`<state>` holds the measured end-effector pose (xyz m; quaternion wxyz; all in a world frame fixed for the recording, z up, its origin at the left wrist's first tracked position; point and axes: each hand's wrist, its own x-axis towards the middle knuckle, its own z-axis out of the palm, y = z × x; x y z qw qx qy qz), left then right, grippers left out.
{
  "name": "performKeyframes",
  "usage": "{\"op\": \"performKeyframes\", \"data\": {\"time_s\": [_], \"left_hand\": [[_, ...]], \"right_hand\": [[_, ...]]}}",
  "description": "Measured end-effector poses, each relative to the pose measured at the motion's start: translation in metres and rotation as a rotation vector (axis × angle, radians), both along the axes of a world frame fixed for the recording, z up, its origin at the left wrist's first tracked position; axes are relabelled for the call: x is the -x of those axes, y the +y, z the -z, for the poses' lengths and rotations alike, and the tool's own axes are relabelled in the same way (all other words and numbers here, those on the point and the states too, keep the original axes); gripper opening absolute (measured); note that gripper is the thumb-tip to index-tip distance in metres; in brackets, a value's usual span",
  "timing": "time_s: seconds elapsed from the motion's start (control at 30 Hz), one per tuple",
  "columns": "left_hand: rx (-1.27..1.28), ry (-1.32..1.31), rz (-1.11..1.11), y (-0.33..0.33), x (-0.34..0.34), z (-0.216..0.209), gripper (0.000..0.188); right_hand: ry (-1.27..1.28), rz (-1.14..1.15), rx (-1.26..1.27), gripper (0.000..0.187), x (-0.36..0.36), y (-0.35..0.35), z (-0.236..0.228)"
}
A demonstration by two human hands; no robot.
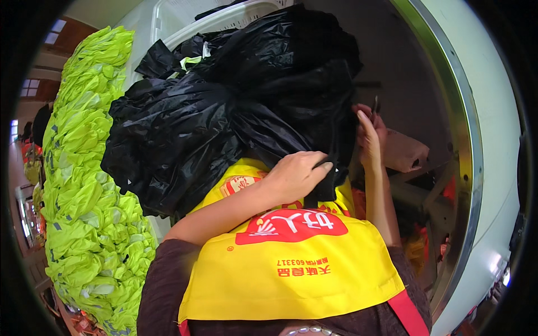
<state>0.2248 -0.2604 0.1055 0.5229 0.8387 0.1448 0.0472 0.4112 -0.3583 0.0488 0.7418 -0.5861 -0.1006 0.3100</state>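
A big heap of thin, shiny black fabric [185, 129] lies over my lap and reaches up toward the far side. My left hand [300, 175] is closed on an edge of it near the front right, with a dark fold pinched between thumb and fingers. Beside the fabric's right edge, my right hand [371, 134] is raised with its fingers curled. A small dark pointed tool [376, 105] sticks up from those fingers; its exact kind is too small to make out. Scraps of pale green and white [193, 60] show among the black folds at the far left.
A tall pile of neon yellow-green garments [89, 185] with grey strips stands along my left. Beyond the black heap is a white plastic basket [162, 22]. A metal-edged pale table [476, 134] curves along the right. My yellow apron [241, 297] covers my front.
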Motion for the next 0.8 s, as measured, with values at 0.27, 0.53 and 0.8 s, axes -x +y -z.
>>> {"op": "performKeyframes", "data": {"time_s": [0.27,0.53,0.8], "left_hand": [[0.313,0.210,-0.267,0.025,0.071,-0.037,0.041],[0.104,-0.046,-0.445,0.068,0.156,-0.065,0.020],[0.109,0.307,-0.157,0.084,0.225,-0.023,0.026]], "right_hand": [[-0.541,-0.049,0.125,0.042,0.008,0.060,-0.040],[-1.166,-0.562,-0.046,0.041,0.031,0.107,-0.082],[-1.290,-0.472,0.075,0.018,0.052,0.176,-0.094]]}}
